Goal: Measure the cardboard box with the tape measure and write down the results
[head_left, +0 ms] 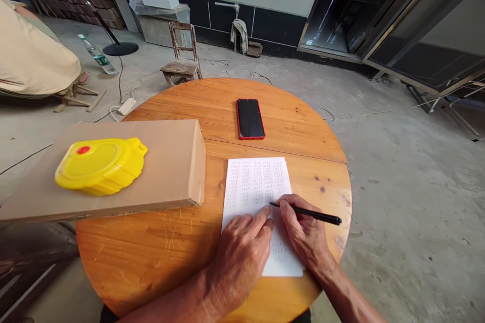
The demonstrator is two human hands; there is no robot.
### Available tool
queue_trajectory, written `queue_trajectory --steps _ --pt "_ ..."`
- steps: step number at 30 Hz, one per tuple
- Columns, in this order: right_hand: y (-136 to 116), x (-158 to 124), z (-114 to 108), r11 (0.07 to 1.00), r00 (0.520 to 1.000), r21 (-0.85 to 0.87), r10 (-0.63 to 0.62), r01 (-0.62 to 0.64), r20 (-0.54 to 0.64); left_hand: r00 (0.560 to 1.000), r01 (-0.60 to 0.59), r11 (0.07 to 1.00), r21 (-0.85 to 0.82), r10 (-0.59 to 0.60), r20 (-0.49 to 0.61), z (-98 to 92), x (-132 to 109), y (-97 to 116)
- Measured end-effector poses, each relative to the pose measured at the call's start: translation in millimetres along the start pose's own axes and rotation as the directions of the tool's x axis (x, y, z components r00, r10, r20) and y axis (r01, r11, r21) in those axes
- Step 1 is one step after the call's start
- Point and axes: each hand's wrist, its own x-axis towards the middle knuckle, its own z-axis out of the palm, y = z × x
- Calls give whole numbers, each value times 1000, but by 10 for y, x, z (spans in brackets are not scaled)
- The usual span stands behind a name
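A white sheet of paper (253, 181) lies on the round wooden table, with columns of small handwritten marks over its upper part and a few lower right. My right hand (306, 232) grips a black pen (320, 215), its tip touching or just above the sheet near the middle. Resting on the paper's left side, my left hand (244, 247) holds nothing; its index finger reaches toward the pen tip and the other fingers bend slightly. The two hands cover part of the writing. Beyond the sheet lies a phone (250, 118) in a red case, its screen dark.
On the left, a cardboard box (170, 161) overhangs the edge of the table (151, 247), carrying a yellow plastic case (100, 166) with a red button. Past the table stand a small wooden chair (184, 55), a water bottle (97, 54) and a power strip (127, 106) with cables.
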Motion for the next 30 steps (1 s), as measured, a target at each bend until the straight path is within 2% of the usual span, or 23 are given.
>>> queue_trajectory --steps 6,15,30 --pt "27 -9 9 1000 1000 30 -2 3 -11 1000 5 1000 1 -5 8 4 -13 1" --pt "30 -9 -5 1000 998 -11 -7 6 -69 1000 -21 999 33 22 -11 26 -17 -14" --pt "39 -7 -1 999 999 30 24 -23 -40 1000 -10 999 41 10 -10 13 -11 -8"
